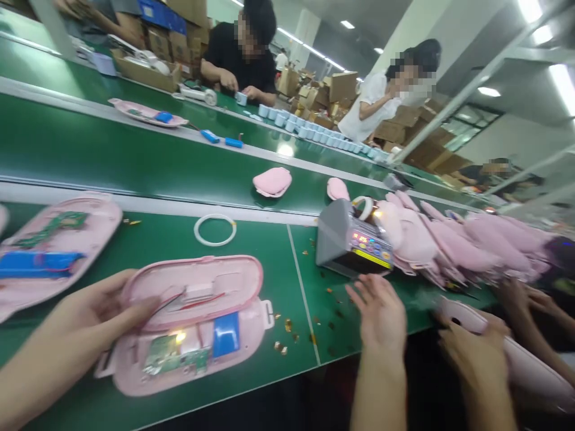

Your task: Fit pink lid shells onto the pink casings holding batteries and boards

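Observation:
My left hand grips the edge of an open pink plastic clamshell case lying on the green conveyor belt. Inside the case are a green circuit board, a blue battery pack and thin red wires. My right hand hovers with its fingers apart, holding nothing, just in front of a grey electronic tape dispenser. Small gold tape scraps lie on the belt between my hands. A white plastic ring lies beyond the case.
Another open pink case lies left of my left hand. A heap of pink casings lies to the right, where a co-worker's hands hold a pink case. Across the belts, people work among blue batteries, small white parts and cardboard boxes.

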Tool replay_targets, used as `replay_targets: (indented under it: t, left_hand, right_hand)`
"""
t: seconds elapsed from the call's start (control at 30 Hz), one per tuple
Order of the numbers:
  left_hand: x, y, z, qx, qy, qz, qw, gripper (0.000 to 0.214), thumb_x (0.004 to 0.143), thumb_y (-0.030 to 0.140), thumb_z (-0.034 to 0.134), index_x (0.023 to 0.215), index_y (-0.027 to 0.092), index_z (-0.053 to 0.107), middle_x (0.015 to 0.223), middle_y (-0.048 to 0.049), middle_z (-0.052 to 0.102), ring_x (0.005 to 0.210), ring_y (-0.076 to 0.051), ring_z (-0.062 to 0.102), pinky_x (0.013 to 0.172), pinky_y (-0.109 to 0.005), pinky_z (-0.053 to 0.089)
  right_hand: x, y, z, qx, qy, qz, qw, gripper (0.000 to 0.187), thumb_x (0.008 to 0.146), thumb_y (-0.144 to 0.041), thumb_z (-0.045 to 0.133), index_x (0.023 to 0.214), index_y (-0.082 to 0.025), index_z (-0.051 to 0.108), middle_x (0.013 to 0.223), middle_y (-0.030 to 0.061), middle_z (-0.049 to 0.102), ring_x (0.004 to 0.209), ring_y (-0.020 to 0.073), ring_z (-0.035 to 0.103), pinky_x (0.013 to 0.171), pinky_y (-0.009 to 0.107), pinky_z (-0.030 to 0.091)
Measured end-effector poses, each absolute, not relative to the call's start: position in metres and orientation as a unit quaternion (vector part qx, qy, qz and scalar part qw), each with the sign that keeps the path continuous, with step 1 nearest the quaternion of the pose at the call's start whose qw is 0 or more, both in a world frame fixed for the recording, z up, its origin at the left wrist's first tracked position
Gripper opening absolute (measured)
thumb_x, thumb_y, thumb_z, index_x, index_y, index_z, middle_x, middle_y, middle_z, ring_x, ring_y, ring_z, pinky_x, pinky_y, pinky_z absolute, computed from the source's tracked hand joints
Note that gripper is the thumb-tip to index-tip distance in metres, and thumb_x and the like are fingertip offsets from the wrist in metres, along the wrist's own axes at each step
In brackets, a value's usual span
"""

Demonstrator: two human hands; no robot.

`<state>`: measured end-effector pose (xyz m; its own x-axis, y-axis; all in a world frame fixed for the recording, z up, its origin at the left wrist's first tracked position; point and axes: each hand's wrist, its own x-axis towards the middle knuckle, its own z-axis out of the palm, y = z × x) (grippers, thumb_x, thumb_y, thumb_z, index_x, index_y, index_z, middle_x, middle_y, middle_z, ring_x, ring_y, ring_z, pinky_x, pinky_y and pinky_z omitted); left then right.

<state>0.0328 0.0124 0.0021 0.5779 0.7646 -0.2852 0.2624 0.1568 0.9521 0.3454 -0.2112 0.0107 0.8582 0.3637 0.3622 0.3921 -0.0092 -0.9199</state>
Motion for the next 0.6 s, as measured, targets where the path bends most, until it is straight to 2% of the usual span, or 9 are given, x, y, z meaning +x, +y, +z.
replay_targets:
  t: [0.07,0.13,0.23,0.33,0.43,0.6]
  left_hand:
    - [0.033,0.012,0.009,0.589,0.401,0.199,0.673,0.05,0.073,0.049,0.079,0.113,0.02,0.066,0.099,-0.0051,0.078,0.091,-0.032,0.073,0.074,-0.037,0.063]
    - [0.034,0.013,0.012,0.583,0.374,0.209,0.69,0.047,0.071,0.046,0.081,0.105,0.016,0.067,0.094,-0.0074,0.077,0.085,-0.028,0.073,0.07,-0.033,0.061]
    - [0.036,0.014,0.012,0.575,0.351,0.229,0.703,0.036,0.075,0.04,0.078,0.099,0.015,0.068,0.082,-0.0041,0.074,0.071,-0.02,0.069,0.061,-0.026,0.056]
    - [0.035,0.012,0.009,0.536,0.319,0.25,0.74,0.029,0.076,0.033,0.075,0.097,0.016,0.066,0.078,-0.001,0.071,0.068,-0.017,0.067,0.06,-0.024,0.055]
    - [0.034,0.01,0.003,0.506,0.291,0.262,0.768,0.025,0.076,0.028,0.071,0.096,0.016,0.063,0.08,-0.0013,0.07,0.073,-0.018,0.068,0.063,-0.026,0.055]
    - [0.033,0.012,-0.007,0.54,0.285,0.29,0.737,0.012,0.078,0.023,0.064,0.086,0.015,0.061,0.075,-0.0007,0.064,0.069,-0.016,0.064,0.059,-0.024,0.049]
  right_hand:
    - [0.321,-0.203,0.02,-0.678,-0.256,-0.003,0.689,0.028,0.086,-0.042,0.065,0.083,-0.017,0.054,0.079,0.0019,0.059,0.07,0.0131,0.061,0.066,0.028,0.058]
    - [0.29,-0.181,0.036,-0.664,-0.357,0.029,0.657,0.018,0.091,-0.033,0.062,0.084,-0.017,0.058,0.088,0.0028,0.059,0.083,0.0141,0.061,0.074,0.027,0.056]
    - [0.244,-0.128,0.064,-0.62,-0.651,0.094,0.429,0.017,0.099,-0.023,0.049,0.087,-0.018,0.06,0.106,0.0054,0.058,0.099,0.0157,0.056,0.083,0.028,0.049]
    - [0.215,-0.076,0.076,-0.574,-0.784,0.092,0.218,0.02,0.101,-0.018,0.042,0.086,-0.017,0.056,0.111,0.0058,0.055,0.097,0.0158,0.052,0.078,0.028,0.045]
    - [0.204,-0.047,0.071,-0.56,-0.819,0.051,0.116,0.022,0.099,-0.017,0.04,0.083,-0.016,0.054,0.115,0.008,0.052,0.098,0.0174,0.051,0.076,0.03,0.044]
    - [0.199,-0.039,0.057,-0.551,-0.833,-0.028,0.039,0.026,0.097,-0.016,0.036,0.083,-0.016,0.057,0.119,0.0105,0.053,0.106,0.0212,0.051,0.075,0.031,0.045]
